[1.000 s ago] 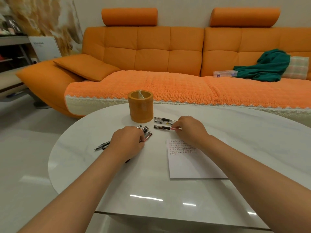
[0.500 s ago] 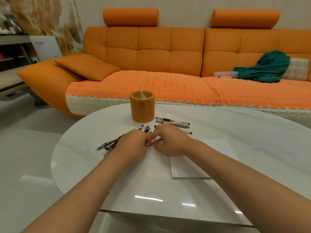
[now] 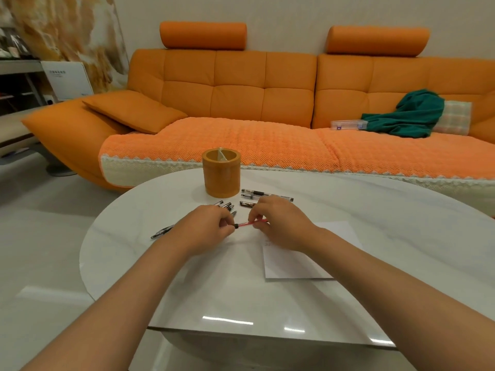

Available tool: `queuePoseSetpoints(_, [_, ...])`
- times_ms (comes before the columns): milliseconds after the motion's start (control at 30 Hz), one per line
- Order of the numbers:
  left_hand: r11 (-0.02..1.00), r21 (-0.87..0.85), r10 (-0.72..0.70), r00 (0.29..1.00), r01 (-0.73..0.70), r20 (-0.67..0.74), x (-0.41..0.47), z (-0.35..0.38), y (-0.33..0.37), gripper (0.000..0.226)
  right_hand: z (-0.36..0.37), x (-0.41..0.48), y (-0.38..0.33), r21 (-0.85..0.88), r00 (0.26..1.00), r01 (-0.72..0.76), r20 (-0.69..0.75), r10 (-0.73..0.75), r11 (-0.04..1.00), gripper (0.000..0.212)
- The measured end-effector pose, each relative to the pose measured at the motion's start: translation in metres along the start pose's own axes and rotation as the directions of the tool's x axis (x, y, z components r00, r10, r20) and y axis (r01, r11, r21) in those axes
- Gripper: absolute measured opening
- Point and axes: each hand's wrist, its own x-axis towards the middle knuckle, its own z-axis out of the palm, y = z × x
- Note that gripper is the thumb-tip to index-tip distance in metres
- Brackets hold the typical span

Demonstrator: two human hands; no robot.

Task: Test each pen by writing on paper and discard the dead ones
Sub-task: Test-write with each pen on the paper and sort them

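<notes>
Two bare hands hold a red pen between them above a white table.

An orange sofa (image 3: pixel 241 84) fills the upper frame. On the table (image 3: pixel 187 290) at centre, the left hand (image 3: pixel 203 228) pinches the pen's dark end and the right hand (image 3: pixel 278 223) grips the red pen (image 3: pixel 247 224). Paper (image 3: pixel 292 261) lies lower right of centre, partly under the right hand; an orange pen holder (image 3: pixel 221 172) stands above, loose pens (image 3: pixel 257 195) beside it.
</notes>
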Motion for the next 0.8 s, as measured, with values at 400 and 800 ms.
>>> queuePoseSetpoints(400, [0.949,-0.280,0.134,0.989,-0.144,-0.055,0.005,0.014,0.040,0.006,-0.022,-0.046,0.010,0.051,0.987,-0.135,0.093,0.130,0.989,0.029])
queuePoseSetpoints(800, [0.959,-0.258,0.119,0.993,-0.118,-0.012,0.022,0.031,0.042,0.008,-0.010,-0.049,0.035,0.075,0.978,-0.202,0.061,0.198,0.976,0.017])
